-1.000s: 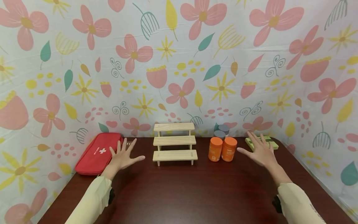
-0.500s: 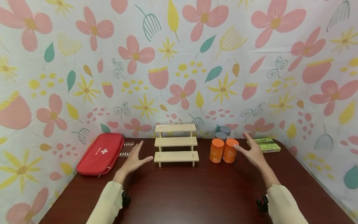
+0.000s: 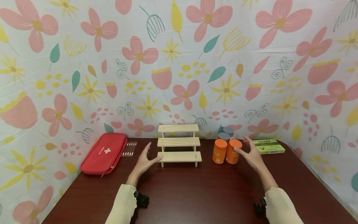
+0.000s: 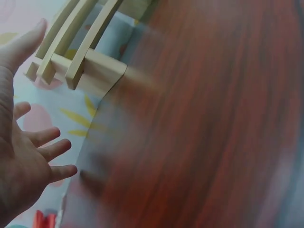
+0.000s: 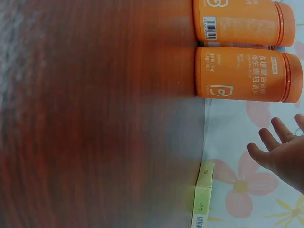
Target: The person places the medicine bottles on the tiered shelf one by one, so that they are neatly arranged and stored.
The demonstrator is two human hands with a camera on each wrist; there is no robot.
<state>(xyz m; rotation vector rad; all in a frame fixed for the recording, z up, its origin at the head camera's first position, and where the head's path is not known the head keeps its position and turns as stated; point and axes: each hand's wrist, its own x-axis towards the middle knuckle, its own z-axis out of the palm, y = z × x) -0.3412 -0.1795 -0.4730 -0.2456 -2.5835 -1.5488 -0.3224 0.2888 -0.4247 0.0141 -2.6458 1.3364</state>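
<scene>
A three-step wooden stand point(image 3: 179, 142) is at the back middle of the table. My left hand point(image 3: 143, 162) is spread just to its left, the thumb reaching towards the lowest step; in the left wrist view that hand point(image 4: 23, 161) is apart from the stand point(image 4: 90, 61). To the stand's right are two orange bottles point(image 3: 220, 151), with two grey-lidded bottles point(image 3: 224, 136) partly hidden behind. My right hand point(image 3: 252, 155) is beside the right orange bottle point(image 3: 232, 152), fingers extended, holding nothing. In the right wrist view its fingers point(image 5: 270, 139) look apart from the bottle point(image 5: 247, 73).
On the left lies a red first-aid pouch point(image 3: 104, 154), with cotton swabs in a clear pack point(image 3: 129, 149) next to it. A green box point(image 3: 269, 146) lies at the back right. A patterned cloth point(image 3: 179, 62) hangs behind the dark wooden table point(image 3: 201, 193).
Both hands have moved inward: the left towards the wooden stand, the right towards the orange bottles. The swabs and green box show more fully. The view has shifted slightly.
</scene>
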